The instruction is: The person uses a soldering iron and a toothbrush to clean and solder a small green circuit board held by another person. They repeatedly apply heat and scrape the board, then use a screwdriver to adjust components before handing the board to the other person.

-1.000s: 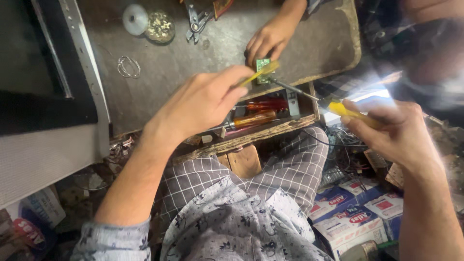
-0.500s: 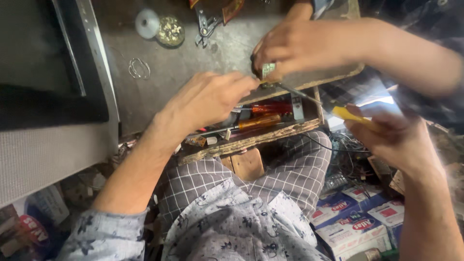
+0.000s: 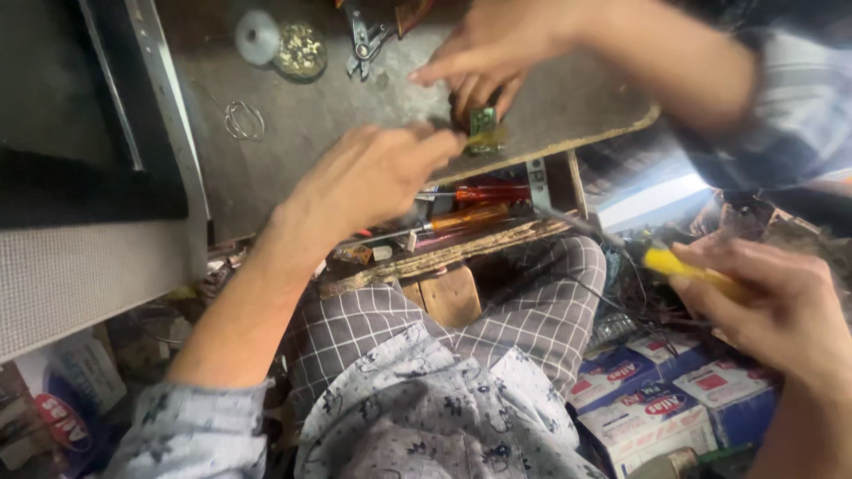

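My left hand (image 3: 373, 182) rests on the grey workbench (image 3: 355, 106), its fingertips pinched at a small green circuit board (image 3: 484, 129) near the bench edge. My right hand (image 3: 763, 306) is off to the lower right, closed around a yellow-handled soldering iron (image 3: 683, 266) whose dark tip points up-left toward the bench. Another person's hand (image 3: 493, 49) reaches in from the upper right and touches the same green board from above.
An open drawer under the bench holds orange and red screwdrivers (image 3: 470, 208). Pliers (image 3: 359, 35), a round tin (image 3: 300, 49), a white disc (image 3: 257, 35) and a wire coil (image 3: 244, 120) lie on the bench. Blue-and-white boxes (image 3: 657, 404) sit at lower right.
The other person's hand has pushed further left over the board. My right hand with the iron dropped lower and away from the bench. My left hand stays at the board.
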